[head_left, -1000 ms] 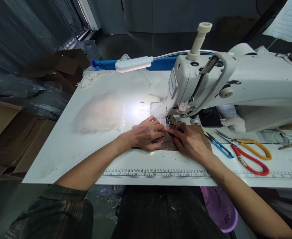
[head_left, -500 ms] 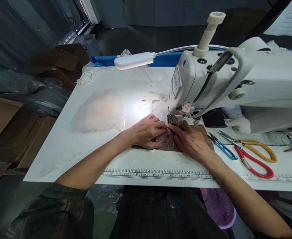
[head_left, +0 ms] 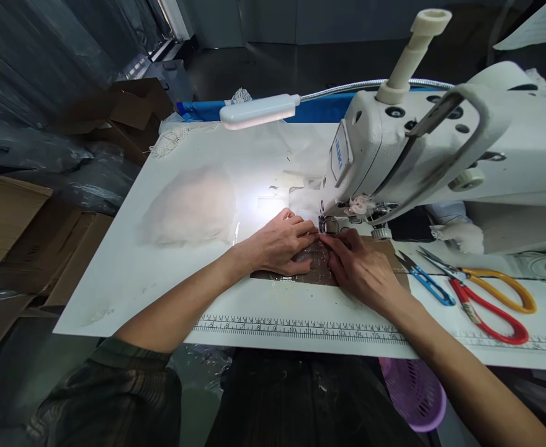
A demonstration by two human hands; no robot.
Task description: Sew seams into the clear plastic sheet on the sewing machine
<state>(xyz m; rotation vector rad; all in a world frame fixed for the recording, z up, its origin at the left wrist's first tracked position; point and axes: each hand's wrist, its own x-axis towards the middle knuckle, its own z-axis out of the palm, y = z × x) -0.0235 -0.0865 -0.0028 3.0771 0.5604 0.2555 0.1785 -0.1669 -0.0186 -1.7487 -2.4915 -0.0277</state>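
Note:
At the white sewing machine [head_left: 370, 149], both hands meet just in front of the presser foot [head_left: 327, 225]. My left hand [head_left: 285, 242] rests on the table with curled fingers, its fingertips closed on a thin see-through material [head_left: 317, 253]. From the other side, my right hand [head_left: 361, 264] pinches the edge of the same material with thumb and forefinger. The fingers cover much of the material, and its kind is hard to make out. Beneath it lies a brown patch [head_left: 384, 248] on the tabletop.
Right of my right hand lie blue thread snips [head_left: 426, 279] and scissors with red and yellow handles [head_left: 487, 298]. A lamp [head_left: 259, 113] lights the work. A blurred pale bundle [head_left: 193, 208] sits at left. A ruler strip [head_left: 296, 330] follows the front edge, above a purple basket [head_left: 415, 394].
The whole scene has shifted slightly rightward in view as the camera moved. Both hands stay closed on the material by the presser foot, with little visible change.

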